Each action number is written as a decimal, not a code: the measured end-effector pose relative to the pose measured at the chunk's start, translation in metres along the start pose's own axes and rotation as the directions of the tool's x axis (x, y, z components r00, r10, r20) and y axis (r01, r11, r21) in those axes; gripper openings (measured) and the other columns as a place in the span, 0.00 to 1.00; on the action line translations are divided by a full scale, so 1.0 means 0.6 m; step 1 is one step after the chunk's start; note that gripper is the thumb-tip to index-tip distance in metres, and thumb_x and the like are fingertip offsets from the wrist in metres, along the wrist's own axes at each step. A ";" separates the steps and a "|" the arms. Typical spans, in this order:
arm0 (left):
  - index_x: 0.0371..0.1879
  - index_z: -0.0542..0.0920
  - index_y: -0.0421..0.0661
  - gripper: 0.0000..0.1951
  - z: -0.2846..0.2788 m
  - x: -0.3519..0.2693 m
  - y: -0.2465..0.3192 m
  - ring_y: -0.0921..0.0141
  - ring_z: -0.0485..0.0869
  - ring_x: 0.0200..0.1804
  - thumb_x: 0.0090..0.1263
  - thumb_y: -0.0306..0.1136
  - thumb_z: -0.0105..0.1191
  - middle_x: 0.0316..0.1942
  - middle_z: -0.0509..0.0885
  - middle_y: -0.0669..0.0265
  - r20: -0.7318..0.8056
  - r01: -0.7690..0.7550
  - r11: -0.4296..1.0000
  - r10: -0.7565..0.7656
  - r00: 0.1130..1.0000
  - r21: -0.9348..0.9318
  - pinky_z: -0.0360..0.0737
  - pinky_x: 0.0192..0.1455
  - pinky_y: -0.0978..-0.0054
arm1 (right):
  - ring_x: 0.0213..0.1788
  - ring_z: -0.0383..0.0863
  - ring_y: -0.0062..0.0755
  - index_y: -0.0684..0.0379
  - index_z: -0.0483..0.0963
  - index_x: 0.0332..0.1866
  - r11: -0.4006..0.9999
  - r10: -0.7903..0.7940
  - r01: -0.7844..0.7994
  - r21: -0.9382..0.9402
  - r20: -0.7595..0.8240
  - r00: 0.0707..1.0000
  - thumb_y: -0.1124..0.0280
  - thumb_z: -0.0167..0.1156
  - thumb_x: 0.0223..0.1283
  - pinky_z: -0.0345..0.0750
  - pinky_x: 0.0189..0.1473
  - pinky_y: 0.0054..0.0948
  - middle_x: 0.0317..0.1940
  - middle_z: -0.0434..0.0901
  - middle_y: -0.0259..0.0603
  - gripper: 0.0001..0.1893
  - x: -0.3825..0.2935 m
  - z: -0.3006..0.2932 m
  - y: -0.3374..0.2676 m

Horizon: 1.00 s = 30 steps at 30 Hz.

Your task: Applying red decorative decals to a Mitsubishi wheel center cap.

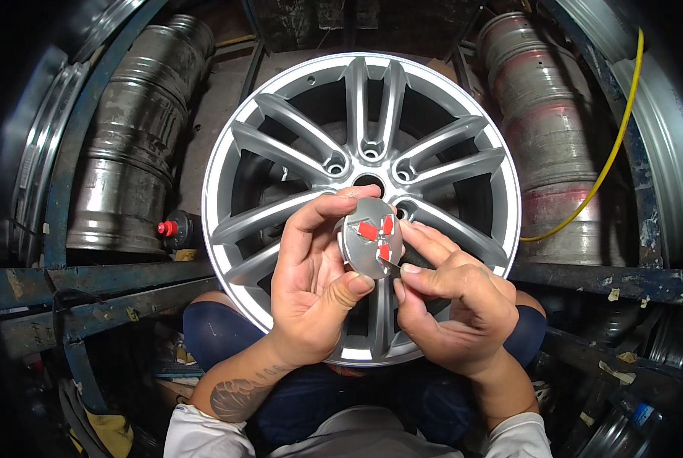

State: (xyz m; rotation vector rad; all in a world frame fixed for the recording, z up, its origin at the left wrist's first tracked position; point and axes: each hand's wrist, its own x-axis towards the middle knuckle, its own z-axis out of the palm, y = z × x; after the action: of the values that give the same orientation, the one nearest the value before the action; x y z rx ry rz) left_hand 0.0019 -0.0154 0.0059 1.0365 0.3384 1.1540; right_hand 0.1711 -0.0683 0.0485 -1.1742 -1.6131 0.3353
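Note:
A round grey wheel centre cap [359,257] with three red diamond-shaped marks is held tilted by its edge in my left hand [312,275], between thumb and fingers. My right hand [461,297] pinches a small thin dark blade-like piece [391,264] between thumb and index finger, its tip at the lowest red mark. Both hands are above a silver alloy wheel [370,100] with paired spokes. The wheel's round centre bore shows partly behind my left fingertips.
Stacked bare metal wheel barrels [129,143] stand left, with more barrels [547,126] right. A yellow hose [619,137] curves down the right side. Blue metal frames [633,285] flank me. A dark bottle with a red cap [168,228] stands left of the alloy wheel.

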 end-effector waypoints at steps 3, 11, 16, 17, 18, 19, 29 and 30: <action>0.77 0.58 0.46 0.35 0.001 0.000 0.002 0.54 0.73 0.76 0.77 0.34 0.64 0.78 0.60 0.45 0.001 0.002 1.000 -0.002 1.000 0.020 0.80 0.74 0.54 | 0.52 0.92 0.54 0.67 0.84 0.37 0.999 0.022 -0.022 0.030 -0.002 1.000 0.86 0.73 0.45 0.86 0.62 0.46 0.45 0.90 0.62 0.11 -0.003 -0.002 0.002; 0.77 0.58 0.46 0.35 0.002 0.000 0.003 0.54 0.74 0.75 0.77 0.34 0.64 0.78 0.60 0.44 -0.004 -0.003 1.000 0.003 1.000 0.016 0.79 0.74 0.54 | 0.54 0.92 0.54 0.67 0.85 0.38 0.995 0.058 -0.060 0.074 0.041 0.998 0.85 0.74 0.47 0.84 0.65 0.47 0.47 0.89 0.63 0.11 -0.002 -0.009 0.001; 0.76 0.59 0.45 0.35 0.005 0.002 0.011 0.55 0.75 0.74 0.77 0.36 0.65 0.78 0.60 0.44 0.008 0.001 0.999 -0.001 1.000 0.035 0.79 0.74 0.55 | 0.53 0.92 0.53 0.67 0.86 0.38 0.994 0.064 -0.069 0.081 0.062 0.996 0.85 0.74 0.47 0.83 0.66 0.46 0.49 0.89 0.65 0.11 -0.002 -0.015 -0.001; 0.76 0.59 0.45 0.35 0.006 0.001 0.012 0.55 0.75 0.74 0.77 0.36 0.65 0.78 0.61 0.44 0.009 0.010 0.999 -0.010 1.000 0.034 0.79 0.74 0.55 | 0.53 0.92 0.53 0.67 0.86 0.38 0.993 0.067 -0.073 0.088 0.068 0.995 0.85 0.74 0.47 0.83 0.66 0.46 0.49 0.88 0.65 0.11 -0.003 -0.016 0.000; 0.76 0.59 0.45 0.36 0.005 0.001 0.012 0.56 0.75 0.74 0.77 0.37 0.65 0.78 0.61 0.45 0.008 0.018 0.999 -0.019 1.000 0.034 0.79 0.74 0.55 | 0.52 0.93 0.52 0.67 0.86 0.38 0.992 0.071 -0.078 0.096 0.074 0.995 0.85 0.74 0.47 0.83 0.66 0.46 0.50 0.88 0.65 0.11 -0.004 -0.016 0.000; 0.76 0.59 0.45 0.36 0.005 0.000 0.012 0.56 0.75 0.74 0.77 0.37 0.65 0.78 0.61 0.45 0.010 0.015 0.999 -0.015 1.000 0.035 0.79 0.74 0.55 | 0.52 0.93 0.52 0.67 0.86 0.38 0.993 0.067 -0.074 0.096 0.073 0.995 0.85 0.74 0.47 0.83 0.66 0.46 0.50 0.88 0.65 0.11 -0.004 -0.017 0.000; 0.76 0.58 0.44 0.35 0.007 -0.001 0.012 0.54 0.73 0.76 0.77 0.36 0.64 0.78 0.61 0.45 0.016 0.020 1.000 -0.021 1.000 0.023 0.79 0.74 0.54 | 0.45 0.95 0.44 0.67 0.86 0.38 0.988 0.085 -0.096 0.118 0.088 0.992 0.85 0.74 0.48 0.83 0.66 0.44 0.49 0.89 0.65 0.10 -0.004 -0.022 -0.003; 0.76 0.58 0.44 0.35 0.007 -0.001 0.013 0.54 0.72 0.76 0.77 0.36 0.64 0.78 0.61 0.45 0.010 0.027 0.999 -0.027 1.000 0.021 0.79 0.74 0.54 | 0.43 0.95 0.42 0.67 0.86 0.38 0.988 0.087 -0.099 0.121 0.098 0.991 0.85 0.74 0.48 0.83 0.66 0.43 0.48 0.89 0.65 0.10 -0.003 -0.023 -0.004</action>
State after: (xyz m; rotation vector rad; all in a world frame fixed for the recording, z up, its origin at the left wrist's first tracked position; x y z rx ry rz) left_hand 0.0003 -0.0178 0.0142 1.0524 0.3561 1.1225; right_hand 0.1814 -0.0753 0.0548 -1.1540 -1.5951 0.5505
